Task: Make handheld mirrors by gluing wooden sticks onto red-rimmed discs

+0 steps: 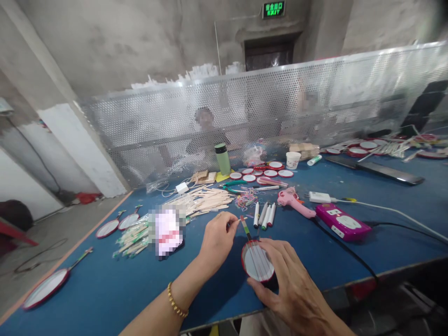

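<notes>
My right hand (289,275) grips the rim of a small toy banjo (257,263). Its round white body has a red edge, thin strings run across it, and a short neck painted green and red points away from me. At the tip of that neck, my left hand (219,238) is closed in a pinch; whatever lies between its fingertips is too small to make out. Just beyond the hands are several marker pens (268,217) and a tangle of coloured rubber bands (245,199). A pink glue gun (294,201) lies to their right.
Wooden sticks (210,198) and a blurred-out phone-like object (169,232) lie left. Toy banjos (45,288) rest along the left edge. A purple power strip (341,221) with cables sits right. A green bottle (222,159) and paper cup (293,160) stand before a perforated metal screen (168,121).
</notes>
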